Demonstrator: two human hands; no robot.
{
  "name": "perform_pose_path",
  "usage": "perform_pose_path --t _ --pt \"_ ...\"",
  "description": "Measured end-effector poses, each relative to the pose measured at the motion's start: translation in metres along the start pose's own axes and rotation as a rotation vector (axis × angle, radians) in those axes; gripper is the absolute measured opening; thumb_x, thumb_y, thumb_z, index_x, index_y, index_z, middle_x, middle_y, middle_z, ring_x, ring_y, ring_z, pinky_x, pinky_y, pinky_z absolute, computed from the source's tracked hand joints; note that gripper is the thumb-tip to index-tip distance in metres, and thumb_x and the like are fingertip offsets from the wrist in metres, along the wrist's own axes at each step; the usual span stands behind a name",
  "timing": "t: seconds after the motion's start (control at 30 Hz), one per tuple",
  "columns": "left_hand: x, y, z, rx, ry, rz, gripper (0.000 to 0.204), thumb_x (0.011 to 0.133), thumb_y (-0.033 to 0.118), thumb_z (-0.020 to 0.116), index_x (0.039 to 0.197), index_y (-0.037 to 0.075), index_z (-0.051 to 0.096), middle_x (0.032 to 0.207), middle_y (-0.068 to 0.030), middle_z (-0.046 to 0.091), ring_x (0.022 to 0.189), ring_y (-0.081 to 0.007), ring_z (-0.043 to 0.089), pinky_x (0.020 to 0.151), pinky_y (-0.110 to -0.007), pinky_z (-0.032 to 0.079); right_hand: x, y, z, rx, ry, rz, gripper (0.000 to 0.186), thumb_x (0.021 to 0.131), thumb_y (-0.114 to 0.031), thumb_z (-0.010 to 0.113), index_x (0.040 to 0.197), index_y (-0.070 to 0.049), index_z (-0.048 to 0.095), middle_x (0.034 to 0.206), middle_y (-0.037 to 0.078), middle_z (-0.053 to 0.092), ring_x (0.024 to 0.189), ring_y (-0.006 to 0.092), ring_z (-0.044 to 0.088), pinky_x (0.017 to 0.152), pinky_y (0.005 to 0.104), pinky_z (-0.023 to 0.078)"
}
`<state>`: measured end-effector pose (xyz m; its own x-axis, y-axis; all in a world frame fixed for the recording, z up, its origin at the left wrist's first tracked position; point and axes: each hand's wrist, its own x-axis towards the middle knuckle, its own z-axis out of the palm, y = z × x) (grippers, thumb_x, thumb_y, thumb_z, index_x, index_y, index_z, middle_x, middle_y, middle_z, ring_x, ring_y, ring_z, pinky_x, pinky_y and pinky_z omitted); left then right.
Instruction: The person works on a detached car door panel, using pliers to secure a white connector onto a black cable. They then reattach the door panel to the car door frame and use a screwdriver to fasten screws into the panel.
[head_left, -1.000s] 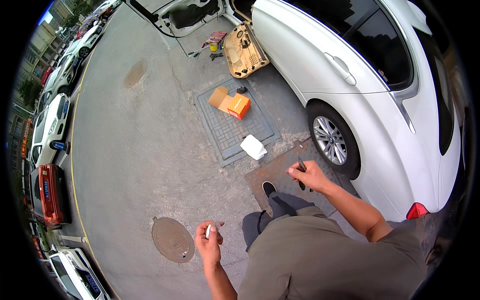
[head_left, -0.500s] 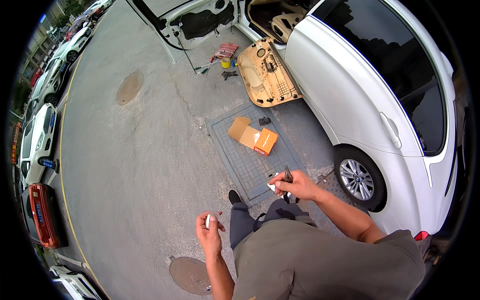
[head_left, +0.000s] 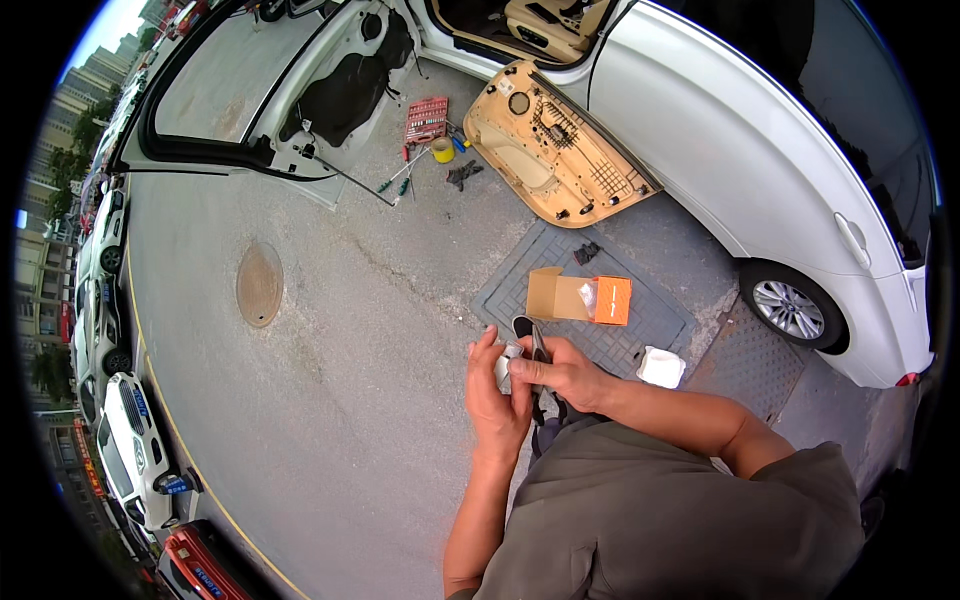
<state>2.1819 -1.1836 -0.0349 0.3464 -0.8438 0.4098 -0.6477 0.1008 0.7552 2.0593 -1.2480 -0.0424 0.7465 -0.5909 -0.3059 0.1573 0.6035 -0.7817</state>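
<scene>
My hands meet in front of my body, fingertips nearly touching. A small white piece (head_left: 506, 368) is pinched in my left hand (head_left: 490, 400), partly covered by the fingers. My right hand (head_left: 570, 377) is closed around dark pliers (head_left: 540, 352), and its thumb reaches to the white piece. The pliers' jaws point away from me; the grip is partly hidden by the fingers. Beyond my hands, an orange box (head_left: 612, 300) lies with its brown cardboard flap (head_left: 545, 293) folded out and clear plastic at its opening. Right of my right hand, a white crumpled-looking item (head_left: 661, 367) lies on the ground.
A tan door panel (head_left: 550, 150) leans against the white car (head_left: 700, 130), whose stripped door (head_left: 330, 110) stands wide. Near it lie a red tool case (head_left: 427, 120), a yellow tape roll (head_left: 442, 150), screwdrivers (head_left: 405, 172) and dark gloves (head_left: 463, 175). A manhole cover (head_left: 260, 284) is at left.
My hands have come together from apart; the left moved right and away from me, with the white piece still in it. The view has shifted, and the white item on the ground now shows plainly.
</scene>
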Motion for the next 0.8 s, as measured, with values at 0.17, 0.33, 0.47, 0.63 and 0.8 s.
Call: perform_pose_path --t 0.17,0.33,0.47,0.63,0.8 --pt "0.106 -0.083 -0.008 0.045 0.056 0.017 0.028 0.096 0.007 0.064 0.121 -0.002 0.054 0.131 -0.0244 0.061 0.115 -0.0350 0.064 0.095 -0.041 0.051 0.130 -0.044 0.032 0.038 0.163 -0.007 0.029 0.101 -0.031 0.060 0.089 -0.005 0.063 0.084 -0.001 0.059 0.082 0.0085 0.056 0.075 0.0251 0.046" --pt "0.203 -0.148 -0.005 -0.040 0.108 0.047 0.034 0.097 0.006 0.061 0.126 -0.003 0.047 0.138 -0.0272 0.055 0.125 -0.0398 0.057 0.104 -0.045 0.045 0.240 -0.087 0.037 -0.062 0.159 -0.161 0.028 0.105 -0.028 0.054 0.104 -0.002 0.065 0.094 -0.001 0.062 0.088 0.0066 0.055 0.078 0.0242 0.047" --pt "0.278 -0.197 0.007 -0.246 0.003 0.090 0.039 0.100 0.007 0.055 0.134 -0.003 0.040 0.149 -0.0304 0.041 0.135 -0.0443 0.046 0.111 -0.048 0.037 0.316 -0.107 0.023 -0.272 0.240 -0.240 0.029 0.106 -0.025 0.052 0.118 -0.001 0.064 0.097 -0.002 0.062 0.090 0.0047 0.053 0.078 0.0234 0.046" --pt "0.366 -0.244 0.002 -0.390 -0.358 0.029 0.044 0.103 0.014 0.054 0.140 -0.001 0.037 0.154 -0.0299 0.032 0.133 -0.0387 0.048 0.103 -0.043 0.045 0.388 -0.138 0.019 -0.147 0.482 -0.355 0.031 0.103 -0.028 0.057 0.117 -0.001 0.065 0.084 -0.003 0.059 0.077 0.0041 0.051 0.067 0.0230 0.044" --pt "0.441 -0.274 0.005 -0.701 -0.590 -0.246 0.046 0.100 0.007 0.058 0.140 0.001 0.036 0.146 -0.0213 0.045 0.124 -0.0259 0.056 0.086 -0.031 0.055 0.436 -0.170 -0.002 -0.089 0.487 -0.279 0.032 0.102 -0.020 0.057 0.126 0.002 0.059 0.108 0.004 0.066 0.096 0.0077 0.060 0.079 0.0250 0.052"
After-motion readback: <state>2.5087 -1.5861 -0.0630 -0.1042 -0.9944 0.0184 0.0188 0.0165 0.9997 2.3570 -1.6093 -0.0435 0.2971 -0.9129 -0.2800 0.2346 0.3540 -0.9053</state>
